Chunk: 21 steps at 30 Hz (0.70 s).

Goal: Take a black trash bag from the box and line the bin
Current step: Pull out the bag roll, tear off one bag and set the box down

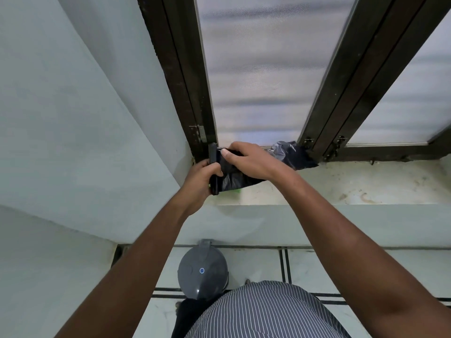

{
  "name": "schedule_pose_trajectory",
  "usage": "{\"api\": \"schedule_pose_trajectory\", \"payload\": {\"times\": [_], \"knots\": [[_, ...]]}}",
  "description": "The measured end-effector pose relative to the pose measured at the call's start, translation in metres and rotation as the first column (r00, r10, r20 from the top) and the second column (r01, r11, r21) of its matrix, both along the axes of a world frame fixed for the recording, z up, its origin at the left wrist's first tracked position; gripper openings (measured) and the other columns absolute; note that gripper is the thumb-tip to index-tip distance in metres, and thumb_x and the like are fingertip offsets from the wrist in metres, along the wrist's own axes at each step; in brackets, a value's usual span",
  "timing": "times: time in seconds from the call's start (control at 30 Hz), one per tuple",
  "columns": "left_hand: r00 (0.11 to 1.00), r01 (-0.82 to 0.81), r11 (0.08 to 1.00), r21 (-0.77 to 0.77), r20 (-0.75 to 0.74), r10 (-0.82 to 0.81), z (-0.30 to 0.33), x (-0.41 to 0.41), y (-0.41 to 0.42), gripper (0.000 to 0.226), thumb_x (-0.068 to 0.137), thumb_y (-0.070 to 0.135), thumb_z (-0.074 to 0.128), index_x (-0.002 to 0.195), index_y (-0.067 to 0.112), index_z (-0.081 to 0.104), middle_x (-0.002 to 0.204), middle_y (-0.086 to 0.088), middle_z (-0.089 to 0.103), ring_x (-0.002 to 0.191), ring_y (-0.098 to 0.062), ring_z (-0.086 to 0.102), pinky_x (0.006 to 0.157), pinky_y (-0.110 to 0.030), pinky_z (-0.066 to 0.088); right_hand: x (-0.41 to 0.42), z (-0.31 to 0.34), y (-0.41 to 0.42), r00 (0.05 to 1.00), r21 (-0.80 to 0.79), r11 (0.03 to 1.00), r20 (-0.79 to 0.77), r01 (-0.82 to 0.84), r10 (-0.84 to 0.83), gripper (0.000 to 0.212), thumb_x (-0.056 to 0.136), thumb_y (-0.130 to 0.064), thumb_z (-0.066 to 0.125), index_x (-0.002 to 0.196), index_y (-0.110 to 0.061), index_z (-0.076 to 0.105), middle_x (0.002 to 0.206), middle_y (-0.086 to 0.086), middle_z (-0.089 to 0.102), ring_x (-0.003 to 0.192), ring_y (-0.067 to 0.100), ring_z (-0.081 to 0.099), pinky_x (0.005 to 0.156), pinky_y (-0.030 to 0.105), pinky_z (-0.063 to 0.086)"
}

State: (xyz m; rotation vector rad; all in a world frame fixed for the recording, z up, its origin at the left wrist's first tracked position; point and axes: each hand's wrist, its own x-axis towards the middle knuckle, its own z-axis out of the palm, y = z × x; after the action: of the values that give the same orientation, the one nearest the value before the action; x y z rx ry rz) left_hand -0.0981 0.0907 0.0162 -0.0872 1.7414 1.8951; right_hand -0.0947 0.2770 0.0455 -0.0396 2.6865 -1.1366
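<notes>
On the window sill (341, 186), my left hand (199, 178) grips the dark end of a trash bag roll or box (214, 167), with a bit of green showing underneath. My right hand (251, 162) is closed on a black trash bag (290, 154) that stretches from the roll toward the right, its crumpled end lying against the window frame. Whether the roll sits in a box I cannot tell. Below on the floor stands the grey bin (202, 272) with its domed lid shut, partly hidden by my striped shirt.
A dark window frame (190, 93) with frosted panes rises behind the sill. A pale wall (73, 118) closes in on the left. The tiled floor (317, 269) with dark grout lines lies beneath, right of the bin.
</notes>
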Motion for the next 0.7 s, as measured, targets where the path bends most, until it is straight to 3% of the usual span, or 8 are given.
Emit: {"api": "schedule_pose_trajectory", "payload": {"times": [0.1,0.23,0.33,0.4,0.57,0.63,0.7], "knots": [[0.999,-0.010,0.999,0.047,0.044,0.008,-0.002,0.000,-0.006,0.058,0.080,0.010,0.055,0.137,0.003,0.063,0.119,-0.013,0.071,0.109,-0.028,0.068,0.087,-0.041,0.054,0.002,-0.006,0.004,0.999,0.000,0.999,-0.019,0.032,-0.032,0.044,0.106,-0.062,0.054,0.093,-0.021,0.065,0.092,0.001,0.070,0.088,0.023,0.067,0.081,0.051,0.059],[0.995,-0.065,0.995,0.072,0.078,0.059,-0.006,0.000,-0.014,0.053,0.079,0.011,0.055,0.130,0.002,0.068,0.116,-0.015,0.070,0.101,-0.028,0.067,0.069,-0.032,0.058,0.007,-0.005,0.015,0.998,0.010,0.998,-0.017,0.064,-0.064,0.049,0.092,-0.074,0.070,0.093,-0.025,0.067,0.087,-0.004,0.070,0.080,0.016,0.070,0.068,0.039,0.062],[0.990,-0.109,0.993,0.052,0.091,0.104,-0.010,-0.002,-0.021,0.049,0.082,0.012,0.057,0.129,0.004,0.069,0.116,-0.015,0.070,0.106,-0.031,0.067,0.087,-0.042,0.055,0.009,-0.001,0.023,0.997,0.058,0.995,-0.009,0.076,-0.076,0.051,0.086,-0.080,0.073,0.088,-0.030,0.067,0.083,-0.006,0.070,0.076,0.012,0.068,0.063,0.030,0.051],[0.990,-0.114,0.993,0.035,0.092,0.110,-0.010,-0.002,-0.023,0.046,0.082,0.015,0.061,0.126,0.005,0.069,0.116,-0.015,0.069,0.108,-0.033,0.064,0.090,-0.047,0.051,0.009,-0.001,0.027,0.998,0.120,0.991,0.002,0.063,-0.064,0.055,0.084,-0.082,0.072,0.096,-0.029,0.072,0.089,-0.006,0.072,0.082,0.013,0.068,0.069,0.034,0.055],[0.998,-0.047,0.998,0.049,0.054,0.044,-0.004,0.001,-0.017,0.018,0.095,0.006,0.051,0.105,0.009,0.066,0.099,-0.009,0.066,0.089,-0.025,0.066,0.064,-0.030,0.056,0.006,0.007,0.021,1.000,0.166,0.986,0.021,-0.001,-0.002,0.042,0.099,-0.052,0.071,0.131,-0.026,0.066,0.122,-0.005,0.072,0.108,0.019,0.067,0.095,0.041,0.058],[0.999,-0.028,0.998,0.052,0.024,0.027,-0.003,0.003,-0.013,0.028,0.096,0.002,0.051,0.116,0.007,0.069,0.105,-0.011,0.070,0.098,-0.029,0.071,0.076,-0.037,0.064,0.005,0.013,0.015,0.999,0.086,0.996,0.041,-0.024,0.021,0.032,0.103,-0.047,0.067,0.127,-0.026,0.067,0.119,-0.005,0.072,0.107,0.019,0.067,0.091,0.038,0.057],[1.000,-0.016,0.998,0.055,0.009,0.016,-0.004,0.003,-0.010,0.039,0.095,0.000,0.054,0.130,0.007,0.069,0.117,-0.015,0.071,0.119,-0.039,0.070,0.103,-0.050,0.061,0.003,0.016,0.009,0.998,0.069,0.997,0.050,-0.041,0.038,0.024,0.107,-0.049,0.063,0.104,-0.025,0.067,0.102,-0.003,0.070,0.093,0.017,0.065,0.075,0.033,0.050]]}}
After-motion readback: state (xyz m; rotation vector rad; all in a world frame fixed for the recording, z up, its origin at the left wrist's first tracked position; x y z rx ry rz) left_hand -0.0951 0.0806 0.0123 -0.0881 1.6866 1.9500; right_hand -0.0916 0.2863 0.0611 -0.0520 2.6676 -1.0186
